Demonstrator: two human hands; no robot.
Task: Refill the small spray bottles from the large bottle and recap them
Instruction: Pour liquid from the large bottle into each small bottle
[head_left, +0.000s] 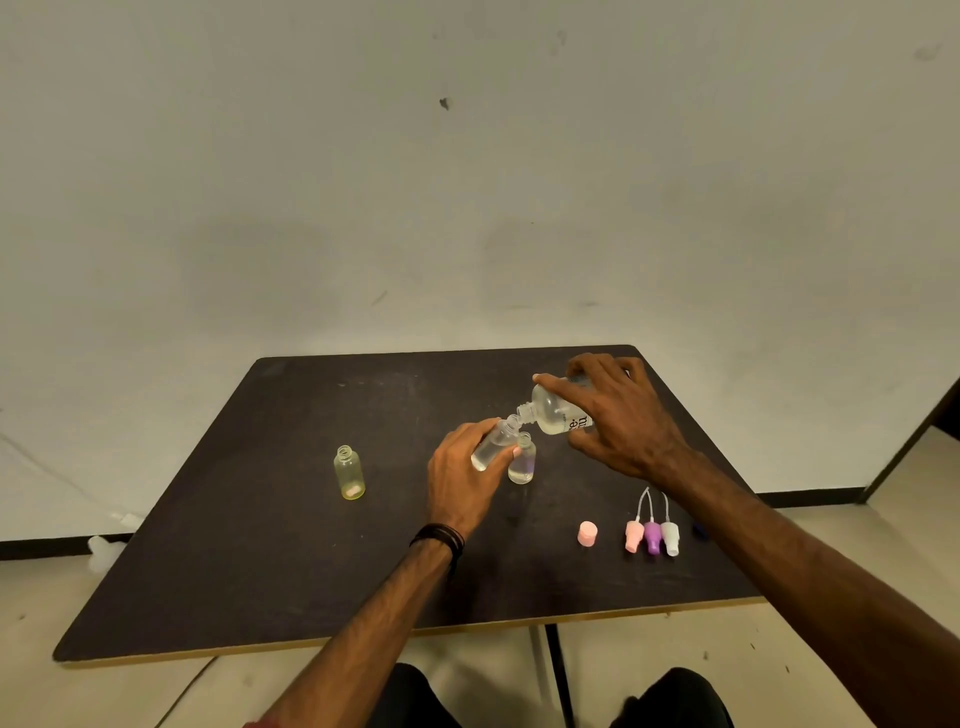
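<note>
A pale, scuffed wall (467, 182) fills the upper half of the view, meeting a light floor (909, 545) along a dark skirting strip (810, 496). In front of it stands a dark, matte table (260, 545) with a pale wooden edge and rounded far corners; its top shows faint smears.

The right hand (618, 415) grips the large clear bottle (558, 410) near the table's far right, tipped over so its open neck points down and left. That neck meets the mouth of a small clear spray bottle (493, 444), which the left hand (465, 478) holds tilted above the table, fingers wrapped round its body; some clear liquid sits in it. A dark band (439, 538) circles the left wrist.

Just beside the held bottle, a second small bottle (522, 460) stands upright and uncapped, with liquid in its base. Well to the left, a yellowish small bottle (349, 473) stands open too.

Near the right forearm lie three spray tops side by side: pink (634, 535), purple (652, 538), and white (670, 538), their dip tubes pointing away. A pink cap (587, 533) stands to their left.
</note>
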